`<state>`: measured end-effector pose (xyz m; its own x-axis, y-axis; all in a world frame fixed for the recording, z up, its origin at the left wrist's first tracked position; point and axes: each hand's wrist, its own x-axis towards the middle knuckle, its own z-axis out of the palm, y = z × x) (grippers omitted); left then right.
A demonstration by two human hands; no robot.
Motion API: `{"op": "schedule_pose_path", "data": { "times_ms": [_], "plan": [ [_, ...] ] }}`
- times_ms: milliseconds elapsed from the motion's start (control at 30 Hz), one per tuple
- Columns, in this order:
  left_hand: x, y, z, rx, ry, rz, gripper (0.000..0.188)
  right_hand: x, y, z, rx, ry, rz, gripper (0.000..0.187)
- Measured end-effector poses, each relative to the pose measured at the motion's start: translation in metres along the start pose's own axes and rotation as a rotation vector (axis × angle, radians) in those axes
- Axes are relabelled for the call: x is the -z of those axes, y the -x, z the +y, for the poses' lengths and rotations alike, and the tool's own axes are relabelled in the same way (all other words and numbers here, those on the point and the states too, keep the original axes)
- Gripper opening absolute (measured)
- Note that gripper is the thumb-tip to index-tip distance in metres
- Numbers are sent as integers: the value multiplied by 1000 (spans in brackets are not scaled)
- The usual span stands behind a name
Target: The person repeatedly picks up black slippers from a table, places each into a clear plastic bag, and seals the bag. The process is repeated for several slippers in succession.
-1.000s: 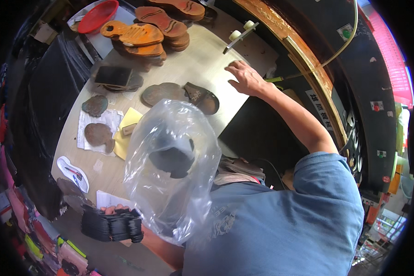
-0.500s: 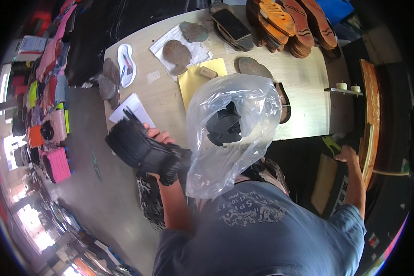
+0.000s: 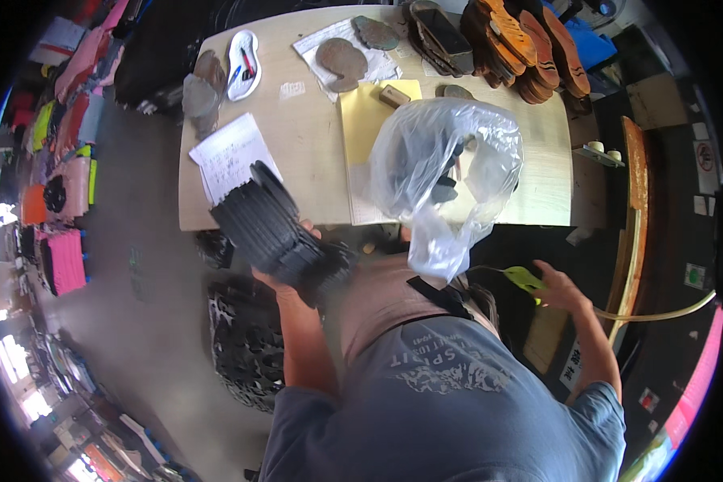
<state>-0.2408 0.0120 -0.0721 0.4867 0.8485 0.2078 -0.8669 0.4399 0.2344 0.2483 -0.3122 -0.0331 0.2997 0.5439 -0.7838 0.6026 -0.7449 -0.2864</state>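
My left hand (image 3: 304,230) is closed around a thick stack of black, flat, ribbed-looking pieces (image 3: 257,213), held tilted in front of the table's near edge. The lower end of the stack is blurred. My right hand (image 3: 561,287) is out to the right, below table height, with a lime-green handled tool (image 3: 524,279) at its fingers. A thin line runs leftward from this tool; its exact kind cannot be told. Between my hands, a clear plastic bag (image 3: 438,241) lies over the table's near edge, its opening showing dark pieces (image 3: 446,189) inside.
The pale table (image 3: 313,161) carries papers (image 3: 233,157), a yellow sheet (image 3: 360,128), a white sole-shaped tray (image 3: 243,84) with pens, a phone (image 3: 444,32) and stacked brown soles (image 3: 538,76). A black patterned bag (image 3: 245,345) stands left of my legs. A wooden post (image 3: 633,217) rises at right.
My right hand has come inward to the left with the lime-green tool. The plastic bag has sagged and shifted, its lower part narrowing. The stack stays in my left hand; the whole view has shifted.
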Motion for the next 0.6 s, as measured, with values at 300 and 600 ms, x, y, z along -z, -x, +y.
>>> {"op": "schedule_pose_path", "data": {
  "times_ms": [300,600],
  "plan": [
    [21,125,57,-324,-304,928,61,-25,59,-199,427,290,-235,25],
    [15,185,86,-313,-249,840,62,-41,117,-328,769,172,-27,45]
  ]
}}
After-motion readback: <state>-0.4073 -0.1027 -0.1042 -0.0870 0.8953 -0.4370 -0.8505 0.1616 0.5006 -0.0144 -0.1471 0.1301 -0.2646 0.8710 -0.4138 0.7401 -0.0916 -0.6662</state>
